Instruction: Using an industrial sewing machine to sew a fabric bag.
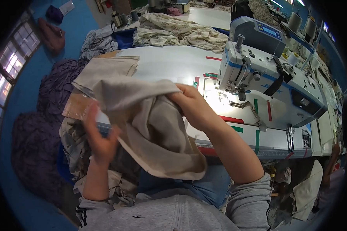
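Cloth (152, 119), pinched in our right hand (191, 106), spreads leftward from it toward our splayed left hand (101, 136).

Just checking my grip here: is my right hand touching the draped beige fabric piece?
Touching: the head view shows the right hand gripping the draped beige fabric piece at its upper right edge.

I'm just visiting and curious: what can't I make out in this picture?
All in the head view:
- Left hand: blurred, so whether it touches the beige cloth is unclear.
- Right hand: its fingertips are hidden by that cloth.
- Sewing machine: the needle tip is lost in bright glare.
- Machine's screen: too small to read.
- Another person at far right: mostly lost at the dark picture rim.
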Available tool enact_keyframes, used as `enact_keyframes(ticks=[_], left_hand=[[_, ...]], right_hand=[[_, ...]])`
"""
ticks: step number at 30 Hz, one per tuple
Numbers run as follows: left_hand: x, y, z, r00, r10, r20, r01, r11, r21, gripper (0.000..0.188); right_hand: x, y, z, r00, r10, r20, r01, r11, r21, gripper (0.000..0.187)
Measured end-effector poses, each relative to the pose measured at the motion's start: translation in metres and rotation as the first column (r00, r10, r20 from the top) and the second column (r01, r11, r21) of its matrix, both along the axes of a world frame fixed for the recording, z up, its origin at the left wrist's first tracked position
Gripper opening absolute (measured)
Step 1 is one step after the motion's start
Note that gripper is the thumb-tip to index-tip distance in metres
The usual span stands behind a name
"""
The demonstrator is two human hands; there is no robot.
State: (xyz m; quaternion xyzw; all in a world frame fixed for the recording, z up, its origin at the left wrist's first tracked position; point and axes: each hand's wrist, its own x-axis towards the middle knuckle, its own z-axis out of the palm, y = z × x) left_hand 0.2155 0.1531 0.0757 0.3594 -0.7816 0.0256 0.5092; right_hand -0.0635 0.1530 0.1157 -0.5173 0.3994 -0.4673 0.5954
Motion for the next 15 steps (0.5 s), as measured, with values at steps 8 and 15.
enact_keyframes(ticks=[8,15], left_hand=[[-0.054,0.005,-0.008,0.674,0.016,0.739,0.195,0.960,-0.199,0.054],[-0.049,-0.017,0.059,0.971,-0.183,0.155,0.165,0.978,0.126,0.040]], right_hand=[[0.002,-0.040,-0.011,0.886,-0.028,0.463,-0.022,0.995,0.102,0.037],[-0.024,0.008,-0.035,0.780,0.592,-0.202,-0.617,0.780,-0.099,0.087]])
